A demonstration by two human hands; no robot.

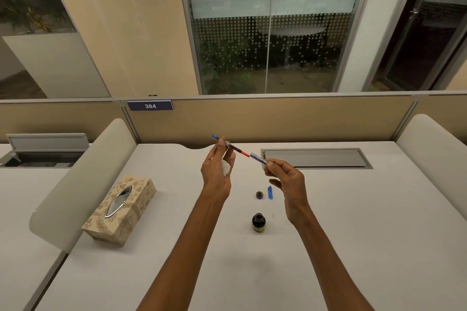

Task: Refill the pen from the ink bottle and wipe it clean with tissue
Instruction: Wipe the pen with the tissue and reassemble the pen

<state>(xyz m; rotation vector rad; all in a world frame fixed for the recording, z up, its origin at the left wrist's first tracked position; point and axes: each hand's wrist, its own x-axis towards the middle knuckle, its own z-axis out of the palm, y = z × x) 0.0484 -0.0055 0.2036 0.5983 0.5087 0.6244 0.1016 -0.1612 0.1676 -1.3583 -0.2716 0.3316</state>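
Note:
My left hand holds the pen's front section up above the desk, blue nib end pointing up-left, dark and red inner tube pointing right. A crumpled white tissue is tucked in the same palm. My right hand pinches the clear blue pen barrel by its far end, its open mouth just at the red tip of the tube. The open ink bottle stands on the desk below my hands. Its small dark lid and the blue pen cap lie side by side behind it.
A floral tissue box lies to the left on the white desk. A grey cable hatch sits at the back right. Rounded white dividers flank the desk, and a beige partition with plate 384 closes the back.

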